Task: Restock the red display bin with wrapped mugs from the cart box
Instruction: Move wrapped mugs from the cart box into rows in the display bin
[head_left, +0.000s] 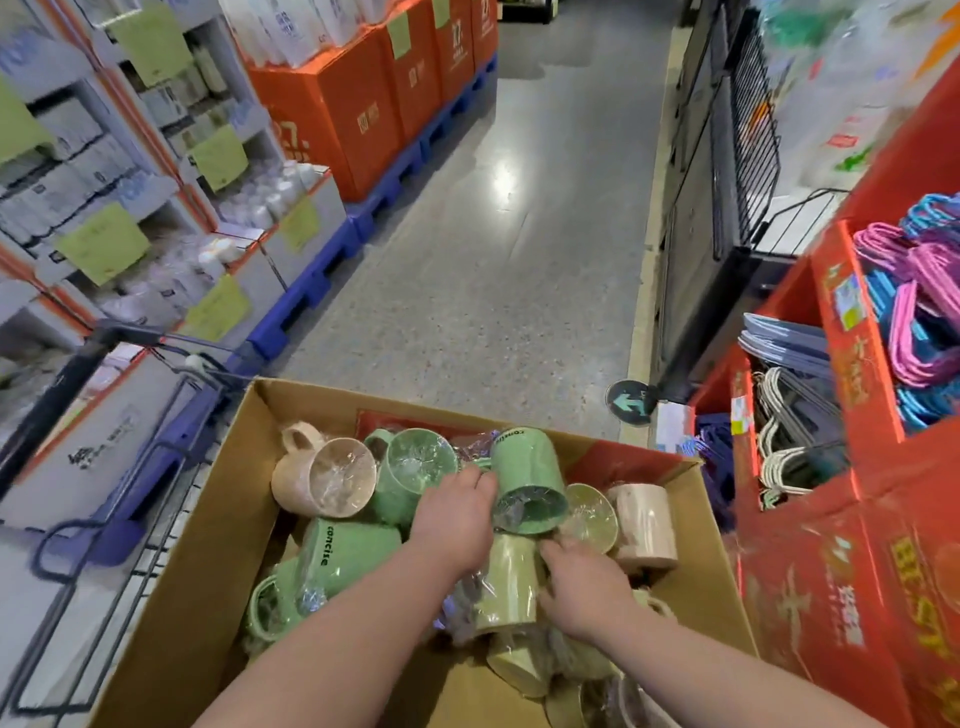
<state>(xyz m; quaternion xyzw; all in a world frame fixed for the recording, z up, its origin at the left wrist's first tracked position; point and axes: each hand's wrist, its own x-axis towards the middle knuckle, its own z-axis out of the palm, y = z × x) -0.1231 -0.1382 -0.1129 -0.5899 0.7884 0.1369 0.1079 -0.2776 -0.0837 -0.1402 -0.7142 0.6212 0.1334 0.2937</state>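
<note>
A cardboard box (218, 561) on the cart holds several plastic-wrapped mugs in green, pale yellow-green and beige. My left hand (454, 522) reaches into the middle of the pile, and its fingers curl against the side of a tilted green mug (527, 480) marked "concise". My right hand (587, 587) lies just below it, its fingers curled over a pale yellow-green mug (506, 582) with the fingertips hidden between mugs. Another green mug (343, 553) and a beige mug (324, 480) lie to the left. The red display bin (810, 597) stands right of the box.
Red compartments at the right hold white hangers (784, 457) and pink and blue hangers (919, 312). The wire cart frame (156, 499) runs along the box's left side. Shelves on blue pallets (306, 291) line the left. A grey aisle floor (493, 260) stretches ahead.
</note>
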